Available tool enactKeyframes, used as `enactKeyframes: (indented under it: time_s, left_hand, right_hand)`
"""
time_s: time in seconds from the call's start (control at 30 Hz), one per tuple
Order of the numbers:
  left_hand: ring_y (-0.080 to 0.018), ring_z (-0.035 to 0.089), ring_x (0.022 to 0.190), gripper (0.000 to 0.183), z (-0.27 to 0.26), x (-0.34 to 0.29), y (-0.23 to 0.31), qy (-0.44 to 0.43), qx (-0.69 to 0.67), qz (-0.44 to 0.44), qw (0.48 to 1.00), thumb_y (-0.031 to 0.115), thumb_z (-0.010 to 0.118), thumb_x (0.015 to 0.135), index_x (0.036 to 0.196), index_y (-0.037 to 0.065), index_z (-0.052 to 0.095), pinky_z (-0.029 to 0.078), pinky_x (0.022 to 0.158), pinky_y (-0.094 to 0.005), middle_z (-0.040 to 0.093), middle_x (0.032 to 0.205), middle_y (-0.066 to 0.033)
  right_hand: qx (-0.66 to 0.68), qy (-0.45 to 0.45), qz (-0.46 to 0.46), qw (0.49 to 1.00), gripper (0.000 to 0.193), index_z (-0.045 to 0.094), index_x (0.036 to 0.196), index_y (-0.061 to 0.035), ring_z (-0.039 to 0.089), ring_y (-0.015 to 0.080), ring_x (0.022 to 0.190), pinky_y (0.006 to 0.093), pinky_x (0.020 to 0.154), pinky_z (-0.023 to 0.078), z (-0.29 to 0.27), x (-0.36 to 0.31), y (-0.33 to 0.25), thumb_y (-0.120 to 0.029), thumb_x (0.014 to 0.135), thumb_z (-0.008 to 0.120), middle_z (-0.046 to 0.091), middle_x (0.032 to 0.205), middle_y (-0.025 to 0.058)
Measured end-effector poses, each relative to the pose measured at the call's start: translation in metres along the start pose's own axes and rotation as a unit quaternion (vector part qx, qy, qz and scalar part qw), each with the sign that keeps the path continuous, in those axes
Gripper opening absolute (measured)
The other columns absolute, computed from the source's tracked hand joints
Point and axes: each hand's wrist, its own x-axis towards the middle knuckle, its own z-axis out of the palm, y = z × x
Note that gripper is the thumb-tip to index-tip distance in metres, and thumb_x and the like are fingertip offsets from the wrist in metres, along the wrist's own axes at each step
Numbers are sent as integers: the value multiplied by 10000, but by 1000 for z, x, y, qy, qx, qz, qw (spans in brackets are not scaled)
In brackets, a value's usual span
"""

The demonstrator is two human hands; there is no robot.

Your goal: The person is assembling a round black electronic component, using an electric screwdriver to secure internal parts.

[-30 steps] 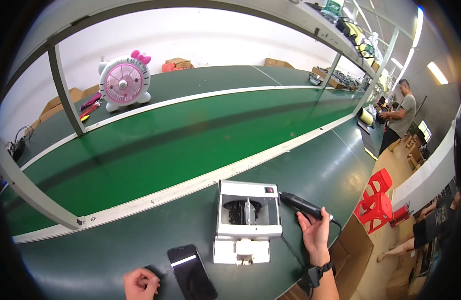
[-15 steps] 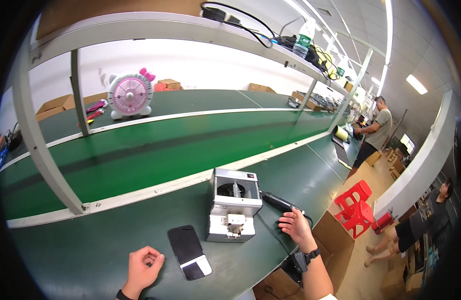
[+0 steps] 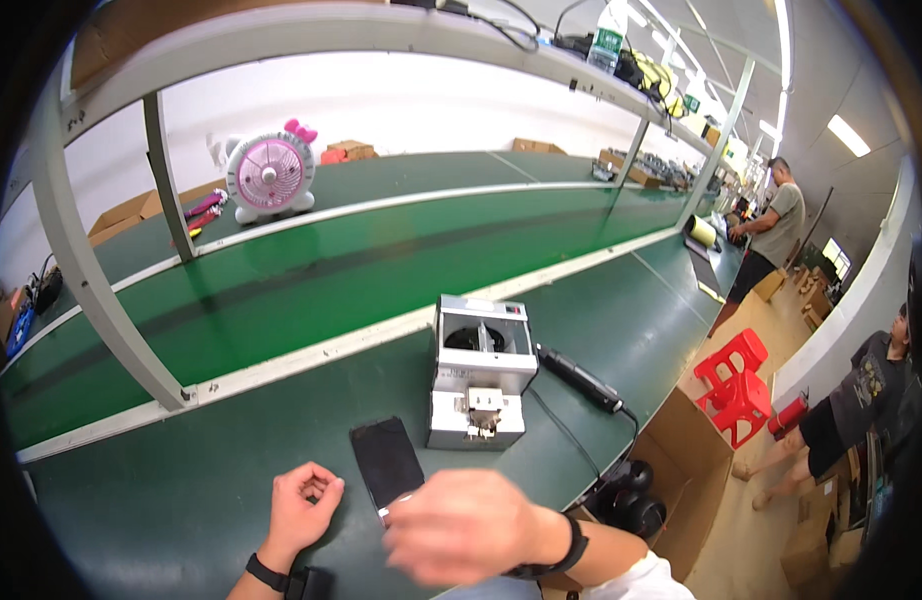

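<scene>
My left hand [image 3: 306,505] rests low over the green table, fingers curled toward the thumb; whether anything small is inside is hidden. My right hand [image 3: 461,525] is smeared by motion and covers the lower part of a flat black pad with a white strip [image 3: 386,462]; its fingers cannot be made out. Beyond the hands stands a grey metal screw feeder [image 3: 479,380] with an open top window and a small metal block on its front. A black electric screwdriver [image 3: 581,380] lies to its right, its cable running off the table edge.
A cardboard box [image 3: 681,470] with dark round things stands by the right edge. Red stools [image 3: 736,385] are behind it. A white-and-pink fan [image 3: 271,175] stands across the green conveyor belt [image 3: 311,285]. Shelf posts rise at left [image 3: 101,270]. Two people are at the right.
My right hand has swung left from beside the screwdriver to over the pad. My left hand stays curled. The view has shifted slightly, and the person at far right has turned.
</scene>
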Motion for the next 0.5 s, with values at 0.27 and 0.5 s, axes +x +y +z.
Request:
enactKeyframes:
  time_s: [0.27,0.5]
  left_hand:
    - [-35,579,633,85,7,2,3,-15,-33,-27,999,-2,680,852,797,-43,630,470,565,-181,644,714,-26]
    - [-50,597,637,95,-2,0,13,-22,39,24,999,39,707,845,826,-37,654,489,581,-196,660,723,-38]
  right_hand:
    - [144,-131,-185,963,392,585,1200,-27,622,305,992,369,817,519,34,10,-28,-326,947,575,619,1109,148]
    - [86,113,-77,987,189,625,813,-48,654,245,695,315,612,544,40,18,15,-16,692,766,650,908,105]
